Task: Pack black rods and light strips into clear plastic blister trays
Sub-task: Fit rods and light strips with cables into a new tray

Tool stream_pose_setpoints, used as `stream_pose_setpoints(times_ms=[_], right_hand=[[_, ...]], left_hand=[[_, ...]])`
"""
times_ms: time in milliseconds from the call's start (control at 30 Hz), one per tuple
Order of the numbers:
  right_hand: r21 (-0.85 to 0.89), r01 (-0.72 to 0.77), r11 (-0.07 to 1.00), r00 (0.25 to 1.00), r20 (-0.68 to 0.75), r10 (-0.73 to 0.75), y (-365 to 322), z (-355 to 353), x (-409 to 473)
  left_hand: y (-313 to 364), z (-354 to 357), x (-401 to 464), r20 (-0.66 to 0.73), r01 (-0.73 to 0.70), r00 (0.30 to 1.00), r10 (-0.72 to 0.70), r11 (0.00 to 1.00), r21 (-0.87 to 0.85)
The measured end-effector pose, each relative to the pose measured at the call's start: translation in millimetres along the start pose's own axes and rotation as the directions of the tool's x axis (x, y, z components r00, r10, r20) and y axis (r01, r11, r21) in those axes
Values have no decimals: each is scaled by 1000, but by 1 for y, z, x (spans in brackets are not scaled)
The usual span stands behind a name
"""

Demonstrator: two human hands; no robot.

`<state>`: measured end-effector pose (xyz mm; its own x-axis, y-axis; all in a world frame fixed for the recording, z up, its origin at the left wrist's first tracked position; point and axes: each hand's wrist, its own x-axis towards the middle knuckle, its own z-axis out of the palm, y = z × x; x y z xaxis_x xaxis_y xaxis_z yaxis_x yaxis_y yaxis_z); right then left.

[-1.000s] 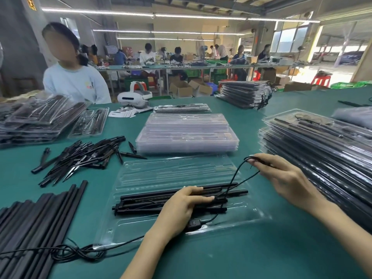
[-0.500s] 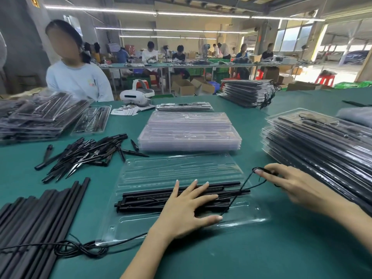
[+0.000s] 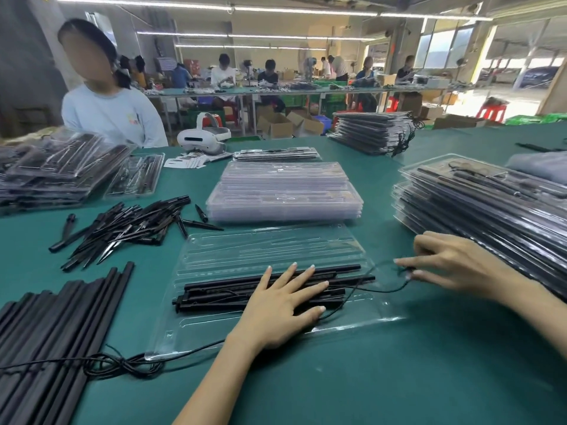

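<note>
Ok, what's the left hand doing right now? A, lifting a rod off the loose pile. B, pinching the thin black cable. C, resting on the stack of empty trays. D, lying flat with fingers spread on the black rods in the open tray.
D: the left hand lies flat, fingers spread, on the black rods in the open tray; the cable is pinched by the right hand.

Open green table [image 3: 383, 378] along the near edge, below the clear tray [image 3: 270, 246], with room for a hand to slide across. Blocked on the left by long black rods [image 3: 46, 326], a knot of black cord [image 3: 122, 365] and a heap of short black spikes [image 3: 122, 228]; blocked on the right by a tall stack of packed trays [image 3: 491, 207], just beside the right hand [image 3: 454, 262]. Behind the tray, a pile of empty trays [image 3: 285, 191] close by, with only a thin green gap between.
</note>
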<state>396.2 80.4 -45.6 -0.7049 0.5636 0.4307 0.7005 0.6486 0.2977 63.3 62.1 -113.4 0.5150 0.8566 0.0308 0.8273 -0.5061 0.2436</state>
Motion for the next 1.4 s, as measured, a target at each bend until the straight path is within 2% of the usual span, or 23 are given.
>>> stream_pose_setpoints(times_ms=[100, 167, 233, 333, 400, 533, 600, 633, 700, 767, 800, 833, 867, 933, 1033, 1133, 1233, 1333, 1400], right_hand=[[318, -263, 911, 963, 24, 270, -9, -3, 1], [498, -434, 750, 884, 75, 462, -19, 0, 7], [604, -562, 566, 778, 153, 609, -31, 5, 13], [693, -618, 372, 664, 206, 719, -44, 14, 17], [747, -588, 312, 661, 220, 717, -47, 15, 18], [800, -555, 230, 710, 311, 632, -61, 7, 26], [764, -629, 142, 669, 439, 600, -69, 8, 30], [754, -655, 51, 633, 511, 582, -72, 9, 30], [747, -635, -198, 597, 636, 488, -73, 11, 28], [707, -539, -457, 621, 701, 352, -70, 8, 27], [676, -476, -562, 652, 700, 291, -68, 6, 26], [659, -428, -619, 691, 680, 247, -66, 4, 24], [673, -407, -617, 726, 649, 229, -64, 4, 22], [737, -418, -530, 751, 609, 254, -64, 4, 21], [808, -388, -443, 722, 565, 399, -66, 5, 23], [846, -367, -386, 601, 533, 596, -70, 8, 27], [830, -515, -212, 438, 468, 768, -73, 13, 30], [807, -575, -132, 287, 350, 892, -76, 15, 28], [766, -643, -11, 263, 234, 936, -80, 16, 27]], left_hand=[[0, 1, 0, -1, 1, 1000, -1, 1000, 0], [0, 1, 0, -3, 3, 1000, -3, 1000, 2], [0, 1, 0, -3, 2, 1000, -2, 1000, 7], [1, 0, 0, -6, 1, 1000, -1, 1000, 9], [1, -1, 0, -7, 0, 1000, 0, 1000, 10], [1, -1, -1, -7, 3, 1000, -3, 1000, 20], [2, -1, -1, -12, 2, 1000, -2, 1000, 21], [2, -1, 0, -15, 2, 1000, -1, 1000, 20], [2, -1, 0, -20, 2, 1000, -2, 1000, 16], [2, -1, -1, -22, 3, 1000, -3, 1000, 17], [2, -1, -1, -22, 4, 1000, -4, 1000, 21], [2, 0, 0, -23, 5, 1000, -4, 1000, 23], [2, 0, 0, -23, 5, 1000, -4, 1000, 23], [1, 0, 0, -23, 3, 1000, -2, 1000, 21], [2, -1, 0, -20, 2, 1000, -2, 1000, 19], [2, -2, 0, -11, 7, 1000, -7, 1000, 12], [3, -3, 0, 1, 16, 1000, -16, 1000, 9], [3, -4, -1, 0, 21, 1000, -21, 1000, -6], [3, -4, 0, -6, 22, 1000, -22, 1000, -15]])
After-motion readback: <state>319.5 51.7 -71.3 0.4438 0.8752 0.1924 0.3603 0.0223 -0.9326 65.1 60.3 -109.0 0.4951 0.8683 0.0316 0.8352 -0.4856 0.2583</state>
